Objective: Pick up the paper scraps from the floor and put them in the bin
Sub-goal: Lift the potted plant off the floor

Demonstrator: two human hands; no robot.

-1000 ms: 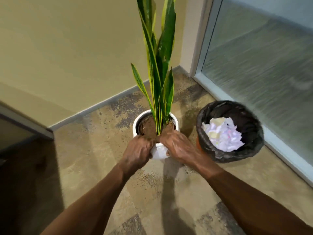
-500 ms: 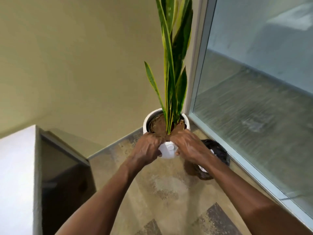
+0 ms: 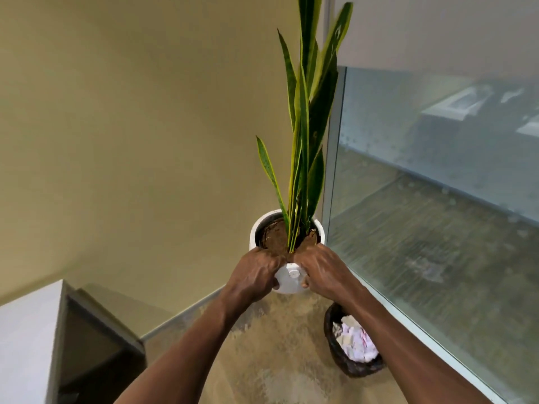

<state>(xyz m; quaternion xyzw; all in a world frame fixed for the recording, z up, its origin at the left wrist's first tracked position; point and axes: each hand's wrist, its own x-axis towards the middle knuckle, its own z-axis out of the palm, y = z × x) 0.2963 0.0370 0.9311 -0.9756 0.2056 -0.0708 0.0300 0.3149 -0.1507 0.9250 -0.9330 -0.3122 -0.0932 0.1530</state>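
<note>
**Both hands on the plant pot, bin below**

While the bin point(image 3: 354, 345) sits on the floor point(image 3: 262, 360) by the glass partition point(image 3: 437, 228), the person holds a white plant pot point(image 3: 287, 279) up in front of the wall. The left hand point(image 3: 253, 277) and right hand point(image 3: 320, 269) are each clamped around the pot's near rim — thumbs over the soil, fingers curled under. Tall green leaves point(image 3: 306, 141) rise upright from it. Paper scraps point(image 3: 354, 342) lie inside the bin's black liner — white and pale pink.
</note>
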